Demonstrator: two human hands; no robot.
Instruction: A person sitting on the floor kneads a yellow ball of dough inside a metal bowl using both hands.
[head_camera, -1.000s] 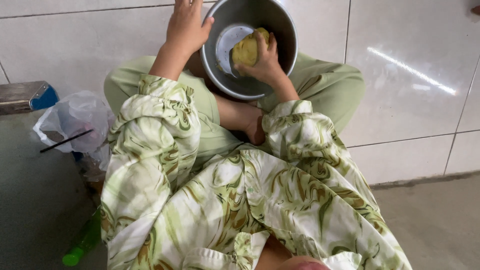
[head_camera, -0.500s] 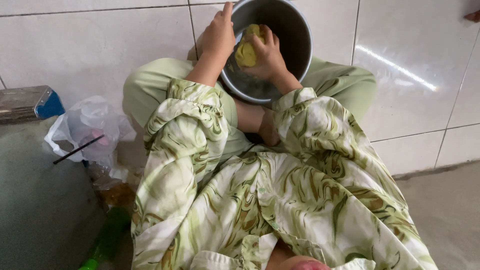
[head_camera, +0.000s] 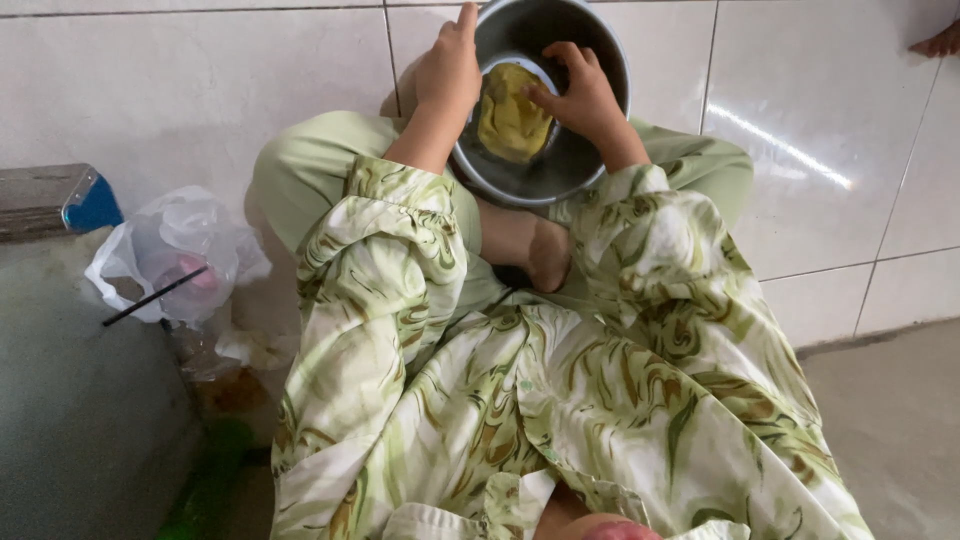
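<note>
At the top centre of the frame, the far rim of the steel bowl (head_camera: 560, 170) runs off the upper edge, and the left hand (head_camera: 448, 72) covers its left rim while the right hand (head_camera: 585, 95) hides the right part of the yellow lump (head_camera: 508, 120) inside it, so what the lump is made of cannot be told. In the upper right corner a bare foot (head_camera: 940, 42) of someone else is cut by the edge, only its tip showing. At left, the contents of the thin plastic bag (head_camera: 175, 255) show only as a pinkish blur, and the grey slab (head_camera: 40, 200) beside it leaves the frame at the left edge.
</note>
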